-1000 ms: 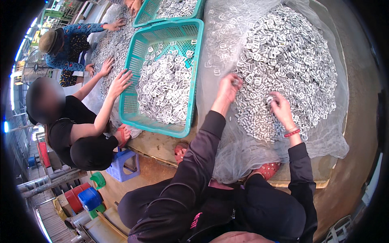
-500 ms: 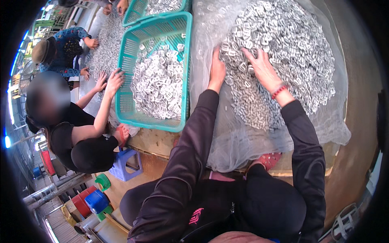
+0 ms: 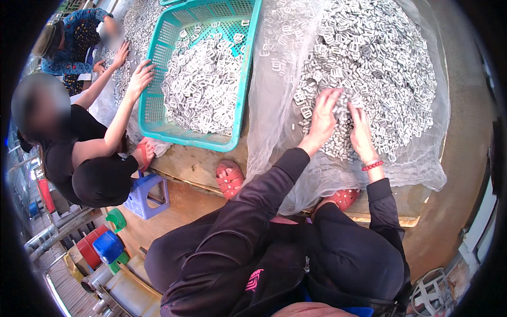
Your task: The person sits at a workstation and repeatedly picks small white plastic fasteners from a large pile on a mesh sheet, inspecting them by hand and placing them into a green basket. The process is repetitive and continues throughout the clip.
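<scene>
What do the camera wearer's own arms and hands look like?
Both arms: long, black sleeves ending in cuffs at the wrists. Left hand: ungloved. Right hand: also ungloved, with a red beaded bracelet at the wrist.

The head view is the left of two fisheye cameras worn on the person's head, looking steeply down at close range. It sits on the near side of the teal basket (image 3: 190, 138), off to the right. Its wide field takes in the lap (image 3: 346, 259) nearer than the basket, the metal heap (image 3: 375, 68) to the basket's right and two co-workers (image 3: 55, 169) to its left.
</scene>
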### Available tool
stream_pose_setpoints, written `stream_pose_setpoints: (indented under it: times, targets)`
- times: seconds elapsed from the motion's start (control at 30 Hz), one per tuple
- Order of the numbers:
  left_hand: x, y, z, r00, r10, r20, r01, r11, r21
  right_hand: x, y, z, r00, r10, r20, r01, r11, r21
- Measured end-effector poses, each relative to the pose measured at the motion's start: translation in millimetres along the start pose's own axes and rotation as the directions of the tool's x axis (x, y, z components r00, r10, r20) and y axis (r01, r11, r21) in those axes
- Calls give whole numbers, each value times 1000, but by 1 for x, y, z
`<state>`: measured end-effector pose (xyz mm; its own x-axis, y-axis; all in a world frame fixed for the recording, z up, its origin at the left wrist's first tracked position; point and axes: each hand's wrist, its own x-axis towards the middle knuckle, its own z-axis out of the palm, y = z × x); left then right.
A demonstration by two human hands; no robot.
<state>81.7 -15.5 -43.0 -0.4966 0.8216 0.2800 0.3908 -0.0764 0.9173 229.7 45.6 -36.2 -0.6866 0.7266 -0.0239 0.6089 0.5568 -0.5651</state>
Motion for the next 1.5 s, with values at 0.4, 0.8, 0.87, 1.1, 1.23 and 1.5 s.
stream_pose_setpoints:
  times: [0.4,0.8,0.87,1.1,1.23,1.5]
  targets:
    - [73,47,-40,858,-362,364,448,875,-185,13,-10,-72,882,409,234,-340,210,917]
    - [57,21,-5,866,0,500,-234,883,406,3,1,-89,883,344,318,-319,-55,946]
    - [69,20,-10,853,-83,516,-138,917,375,-1,1,-93,909,299,289,-247,-173,954]
    - [86,41,-76,701,-263,663,699,439,-565,9,4,-86,886,334,323,-312,-87,946]
    - [84,36,-82,679,-313,664,732,352,-583,32,7,-48,946,324,-17,-309,917,253]
    - [37,-4,-30,893,-274,358,57,856,514,26,15,-23,966,257,-18,-256,964,66]
